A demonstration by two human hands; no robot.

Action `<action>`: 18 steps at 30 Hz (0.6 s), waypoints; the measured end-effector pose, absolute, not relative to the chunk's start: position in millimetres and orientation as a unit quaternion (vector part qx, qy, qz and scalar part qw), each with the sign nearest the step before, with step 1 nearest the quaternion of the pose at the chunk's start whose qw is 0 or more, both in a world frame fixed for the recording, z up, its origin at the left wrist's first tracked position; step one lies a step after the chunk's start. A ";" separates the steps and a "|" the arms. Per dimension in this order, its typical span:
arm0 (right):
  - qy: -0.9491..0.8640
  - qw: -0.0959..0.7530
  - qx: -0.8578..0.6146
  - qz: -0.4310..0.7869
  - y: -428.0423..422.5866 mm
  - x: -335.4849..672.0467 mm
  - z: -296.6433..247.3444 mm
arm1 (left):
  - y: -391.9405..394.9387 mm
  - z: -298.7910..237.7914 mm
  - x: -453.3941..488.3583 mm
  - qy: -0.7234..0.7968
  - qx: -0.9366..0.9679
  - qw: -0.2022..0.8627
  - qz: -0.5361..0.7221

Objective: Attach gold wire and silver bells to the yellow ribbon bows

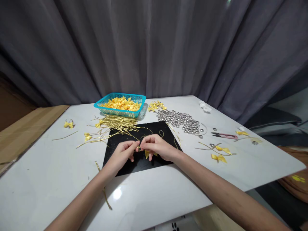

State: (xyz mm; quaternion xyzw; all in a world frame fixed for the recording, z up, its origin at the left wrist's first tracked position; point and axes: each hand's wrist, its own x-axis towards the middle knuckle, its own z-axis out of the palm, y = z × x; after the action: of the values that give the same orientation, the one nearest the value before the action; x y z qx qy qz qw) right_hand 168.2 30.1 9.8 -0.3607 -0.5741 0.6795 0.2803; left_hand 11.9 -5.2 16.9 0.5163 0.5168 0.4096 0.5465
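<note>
My left hand (124,153) and my right hand (157,147) meet over a black mat (137,165), fingertips pinched close together. Between them runs a short bit of thin gold cord, with both hands closed on it; the exact grip is partly hidden by the fingers. A yellow ribbon bow (147,154) shows below my right fingers, and I cannot tell whether it hangs from the cord or lies on the mat. Just behind the hands, a bundle of gold cords (117,123) overlaps the mat's far left edge.
A blue basket (103,109) of yellow bows stands at the back. Silver bell-like pieces (178,118) are heaped behind the mat, beside several bows (156,106). Pink-handled thread snips (225,136) lie right, near loose bows (218,158). One cord (104,192) lies beside my left forearm.
</note>
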 end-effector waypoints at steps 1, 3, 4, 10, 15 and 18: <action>-0.574 0.283 -0.361 0.679 30.1 167.9 9.6 | -5.4 16.7 11.8 0.513 0.512 0.553 0.410; -0.573 0.284 -0.362 0.678 30.0 167.7 9.4 | -5.8 16.3 11.4 0.507 0.500 0.570 0.411; -0.574 0.284 -0.361 0.678 30.0 167.8 9.4 | -6.0 16.3 11.1 0.504 0.493 0.578 0.412; -0.569 0.283 -0.361 0.682 30.7 169.1 9.0 | -6.2 16.1 8.4 0.498 0.488 0.596 0.398; -0.526 0.284 -0.375 0.709 32.0 169.1 11.8 | -5.2 11.4 5.6 0.481 0.465 0.625 0.402; -0.509 0.292 -0.384 0.713 30.7 168.9 15.9 | -4.6 9.1 5.0 0.479 0.448 0.638 0.404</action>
State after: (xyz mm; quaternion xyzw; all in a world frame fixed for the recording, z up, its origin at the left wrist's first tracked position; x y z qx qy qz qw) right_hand 168.9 30.7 15.9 -0.3840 -0.5088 0.7130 0.2921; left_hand 5.0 -4.6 9.1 0.4482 0.4789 0.4039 0.6377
